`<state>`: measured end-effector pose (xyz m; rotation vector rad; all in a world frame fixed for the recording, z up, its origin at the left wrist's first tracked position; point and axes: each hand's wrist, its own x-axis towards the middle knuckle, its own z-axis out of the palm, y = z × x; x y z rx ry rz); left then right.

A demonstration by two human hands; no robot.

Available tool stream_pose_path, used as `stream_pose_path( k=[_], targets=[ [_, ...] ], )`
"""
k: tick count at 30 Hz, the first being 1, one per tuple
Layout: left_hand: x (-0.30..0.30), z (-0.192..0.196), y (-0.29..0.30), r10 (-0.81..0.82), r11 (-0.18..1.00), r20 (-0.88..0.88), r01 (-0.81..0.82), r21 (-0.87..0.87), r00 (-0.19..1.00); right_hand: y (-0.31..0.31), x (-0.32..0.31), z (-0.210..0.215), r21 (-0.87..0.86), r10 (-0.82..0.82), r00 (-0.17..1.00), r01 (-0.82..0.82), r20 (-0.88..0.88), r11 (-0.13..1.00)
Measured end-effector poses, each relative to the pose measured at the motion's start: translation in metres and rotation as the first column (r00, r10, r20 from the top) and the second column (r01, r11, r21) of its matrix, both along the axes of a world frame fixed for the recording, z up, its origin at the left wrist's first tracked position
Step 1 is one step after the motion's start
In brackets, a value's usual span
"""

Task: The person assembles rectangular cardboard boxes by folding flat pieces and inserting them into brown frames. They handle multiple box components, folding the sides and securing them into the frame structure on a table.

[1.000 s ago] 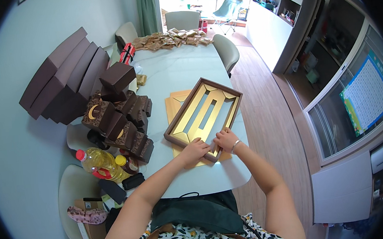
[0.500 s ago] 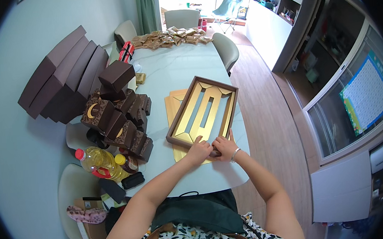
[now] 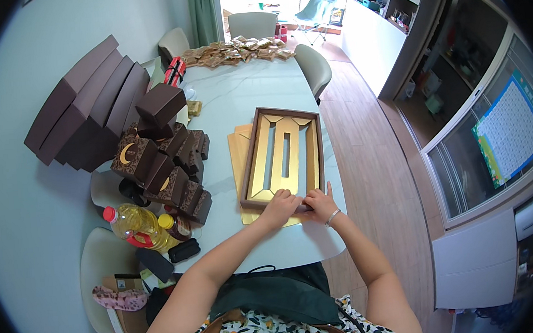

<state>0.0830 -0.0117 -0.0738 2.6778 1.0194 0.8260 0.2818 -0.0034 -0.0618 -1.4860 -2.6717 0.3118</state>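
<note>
A shallow brown box (image 3: 320,143) lies on the table with its long sides running away from me. A gold card insert (image 3: 287,155) with long slots sits inside it, its corners folded. My left hand (image 3: 281,207) has its fingers curled over the near wall of the box. Beside it, my right hand (image 3: 321,205) grips the same wall near the right corner, one finger raised. The fingertips of both hands are partly hidden behind the wall. Under the box's left side, flat gold card sheets (image 3: 238,153) stick out.
Small dark brown boxes (image 3: 160,106) are piled on the left, beside a stack of larger brown boxes (image 3: 86,99). An oil bottle (image 3: 134,224) and a yellow-capped jar (image 3: 176,225) stand nearer. Small gold packets (image 3: 232,51) cover the far end of the marble-look table (image 3: 211,102).
The box has turned slightly, so its sides run straighter away from me. Both hands have stayed on its near wall, the right one shifting a little to the right.
</note>
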Motion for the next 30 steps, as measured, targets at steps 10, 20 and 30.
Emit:
stream_pose_path(
  k=[10, 20, 30],
  targets=[
    [-0.008, 0.013, 0.001, -0.123, 0.990, 0.085, 0.128, -0.060, 0.989, -0.002, 0.000, 0.009, 0.000, -0.038, 0.990, 0.038, 0.139, 0.999],
    [-0.019, 0.029, -0.012, 0.147, 0.974, 0.022, -0.140, -0.177, 0.989, -0.003, -0.009, -0.009, 0.080, -0.050, 0.997, 0.045, 0.055, 0.996],
    [-0.035, 0.008, -0.016, 0.223, 0.974, -0.140, -0.225, 0.005, 0.965, -0.015, -0.039, 0.017, 0.155, -0.187, 0.982, 0.180, 0.031, 0.971]
  ],
)
